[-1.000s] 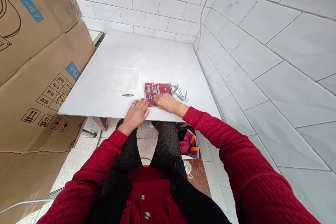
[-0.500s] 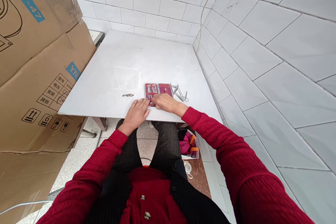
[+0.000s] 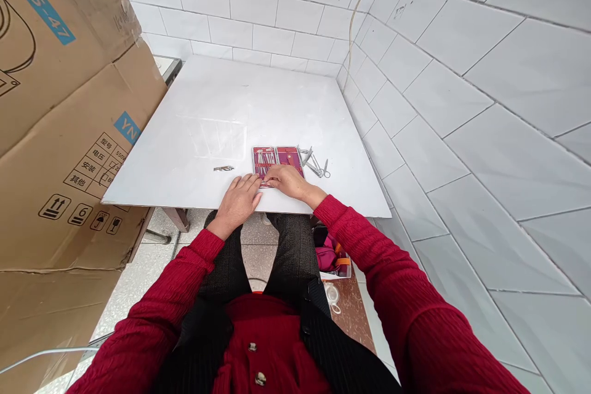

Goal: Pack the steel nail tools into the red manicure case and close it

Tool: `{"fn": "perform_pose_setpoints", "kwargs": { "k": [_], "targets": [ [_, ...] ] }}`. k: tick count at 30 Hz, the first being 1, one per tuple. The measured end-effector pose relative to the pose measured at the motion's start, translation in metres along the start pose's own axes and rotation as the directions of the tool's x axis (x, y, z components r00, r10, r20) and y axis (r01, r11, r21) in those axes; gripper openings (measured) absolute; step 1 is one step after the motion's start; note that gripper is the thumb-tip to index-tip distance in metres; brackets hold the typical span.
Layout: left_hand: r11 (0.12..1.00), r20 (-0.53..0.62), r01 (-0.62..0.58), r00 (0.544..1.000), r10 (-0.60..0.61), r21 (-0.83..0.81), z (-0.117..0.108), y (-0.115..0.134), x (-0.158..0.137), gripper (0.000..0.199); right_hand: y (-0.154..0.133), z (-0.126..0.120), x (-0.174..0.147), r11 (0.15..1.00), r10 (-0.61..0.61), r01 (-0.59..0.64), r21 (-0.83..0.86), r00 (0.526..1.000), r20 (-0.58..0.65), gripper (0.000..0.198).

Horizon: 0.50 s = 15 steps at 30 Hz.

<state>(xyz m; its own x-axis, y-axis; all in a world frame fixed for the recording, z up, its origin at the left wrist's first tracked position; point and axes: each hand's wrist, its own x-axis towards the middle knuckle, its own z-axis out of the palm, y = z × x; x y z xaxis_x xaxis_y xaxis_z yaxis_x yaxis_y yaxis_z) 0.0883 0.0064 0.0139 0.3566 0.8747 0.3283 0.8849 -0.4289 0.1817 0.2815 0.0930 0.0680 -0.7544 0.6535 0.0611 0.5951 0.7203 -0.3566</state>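
A red manicure case (image 3: 287,155) lies unfolded near the front edge of the white table, with several slim metal tools (image 3: 264,157) in its left half. My left hand (image 3: 240,199) rests flat, fingers extended, its fingertips at the case's lower left corner. Over the case's lower middle, my right hand (image 3: 289,181) has thumb and fingers pinched together at the left half; whatever is between them is too small to make out. A nail clipper (image 3: 224,168) lies left of the case. Scissors and plier-like nippers (image 3: 314,163) lie just right of it.
Large cardboard boxes (image 3: 69,135) stand along the table's left side. A tiled wall (image 3: 443,92) borders the right, and a thin cable (image 3: 353,24) hangs in the corner. Below the table at right is a bin (image 3: 333,258) holding magenta and orange items.
My right hand stays at the case's lower left half, its fingers shifted slightly. My left hand is nearly still. The whole view has moved a little.
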Motion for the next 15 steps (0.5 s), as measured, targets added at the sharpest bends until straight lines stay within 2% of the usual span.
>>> {"fn": "perform_pose_setpoints", "kwargs": {
  "k": [5,8,12,15],
  "targets": [
    [1.000,-0.014,-0.001,1.000,0.001,-0.003,0.001,0.000,-0.001,0.046,0.004,0.014,-0.004,0.996,-0.009,0.017,0.086,0.995,-0.095,0.015],
    [1.000,-0.018,0.002,1.000,-0.002,0.003,0.001,0.000,-0.001,0.046,0.003,0.015,-0.006,0.996,0.005,0.005,0.086,0.994,-0.110,0.016],
    [1.000,-0.016,0.000,1.000,0.000,0.006,0.000,0.001,-0.002,0.045,-0.010,0.001,0.003,0.999,0.018,-0.020,-0.029,0.998,-0.055,0.017],
    [1.000,-0.030,0.002,1.000,-0.002,-0.002,0.000,0.000,-0.002,0.045,-0.031,-0.009,0.027,0.990,0.048,-0.058,-0.127,0.996,-0.078,0.022]
  ]
}}
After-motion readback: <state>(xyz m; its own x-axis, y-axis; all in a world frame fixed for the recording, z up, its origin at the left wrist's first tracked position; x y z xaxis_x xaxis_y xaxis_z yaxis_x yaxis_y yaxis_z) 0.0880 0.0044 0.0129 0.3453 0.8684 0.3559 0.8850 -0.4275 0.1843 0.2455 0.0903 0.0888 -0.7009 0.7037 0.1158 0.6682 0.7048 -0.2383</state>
